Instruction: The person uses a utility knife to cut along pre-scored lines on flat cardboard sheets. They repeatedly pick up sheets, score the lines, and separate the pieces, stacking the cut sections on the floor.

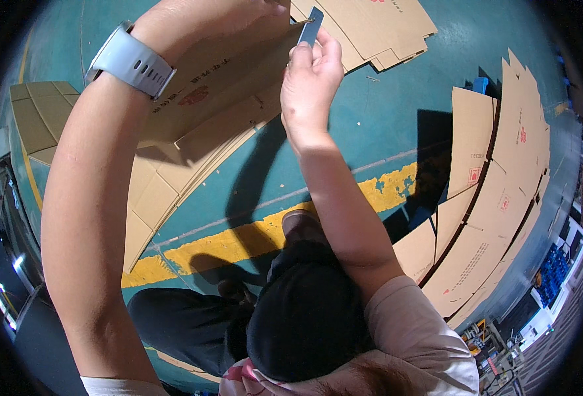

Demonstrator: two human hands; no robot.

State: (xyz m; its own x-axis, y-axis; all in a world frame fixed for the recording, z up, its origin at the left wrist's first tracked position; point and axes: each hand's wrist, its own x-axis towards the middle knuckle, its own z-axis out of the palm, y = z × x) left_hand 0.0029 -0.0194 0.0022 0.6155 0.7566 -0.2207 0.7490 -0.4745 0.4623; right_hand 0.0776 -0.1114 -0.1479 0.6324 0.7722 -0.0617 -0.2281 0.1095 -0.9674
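My right hand (312, 89), at the upper middle, is closed around a slim, flat blue-grey tool (312, 28) that looks like a box cutter; no blade can be made out. The tool's upper end meets the edge of a brown cardboard sheet (238, 76) with printed marks, which stands tilted at the upper left. Along the top of that sheet, my left hand (219, 16) bends over and grips it. The picture's upper edge cuts off part of this hand. A watch with a pale band (133, 63) circles my left wrist.
Flattened cardboard (149, 188) lies under the tilted sheet. More flat cardboard (377, 30) is at the top. At right, a stack of printed cardboard sheets (496, 198) leans near a blue object (481, 84). A yellow line (186, 259) crosses the green floor (384, 112) by my shoes.
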